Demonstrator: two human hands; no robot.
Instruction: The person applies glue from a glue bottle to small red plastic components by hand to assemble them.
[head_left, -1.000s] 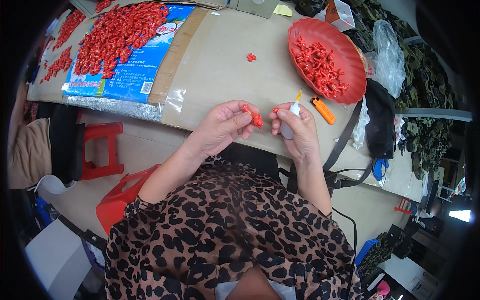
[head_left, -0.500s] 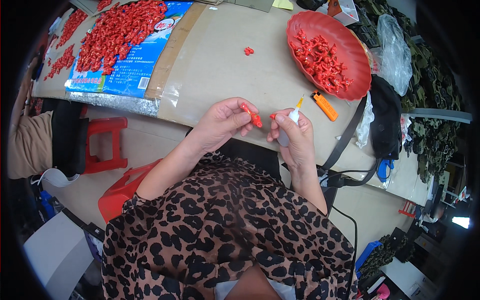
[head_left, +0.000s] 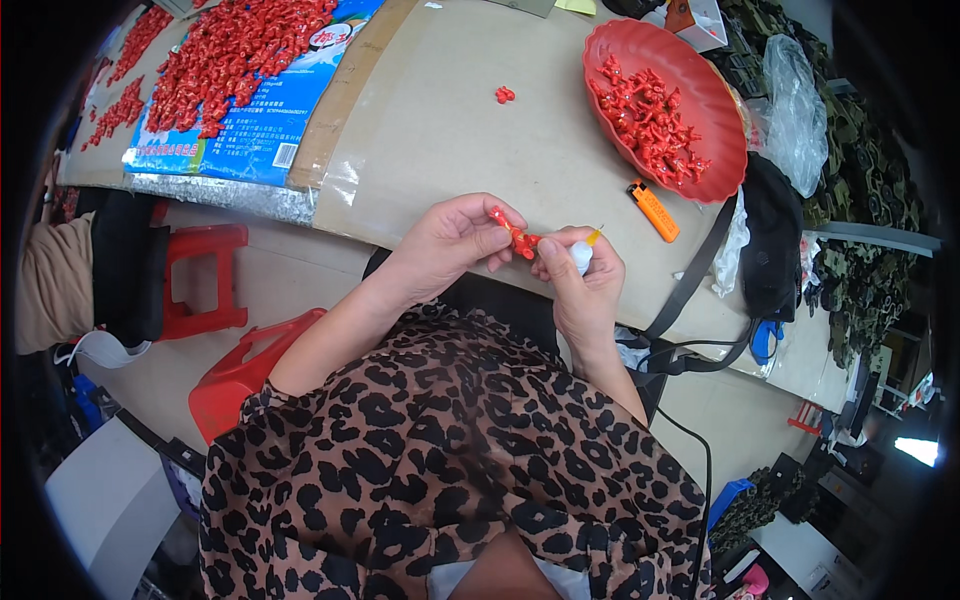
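Observation:
My left hand [head_left: 448, 243] pinches a small glossy red figurine [head_left: 514, 233] with gold touches. Close against it, the fingertips of my right hand [head_left: 590, 295] meet the figurine's lower right end, where a small red piece is mostly covered by them. That same hand also keeps a white squeeze bottle [head_left: 579, 257] with a yellow nozzle [head_left: 594, 237] tucked between thumb and fingers, tip pointing up and away. Both hands are just over the table's near edge. Beyond them one small red piece [head_left: 505, 95] lies alone on the table.
A red scalloped dish [head_left: 722, 120] holds several red figurines at the back right, with an orange lighter [head_left: 655, 212] nearer. Many red pieces [head_left: 215, 65] cover a blue printed sheet [head_left: 250, 150] at left. A black bag [head_left: 775, 240] sits at right; red stools [head_left: 205, 275] stand at left.
My right hand has brought its small red piece left against the figurine. The bottle has tilted, its nozzle now lower and pointing more away.

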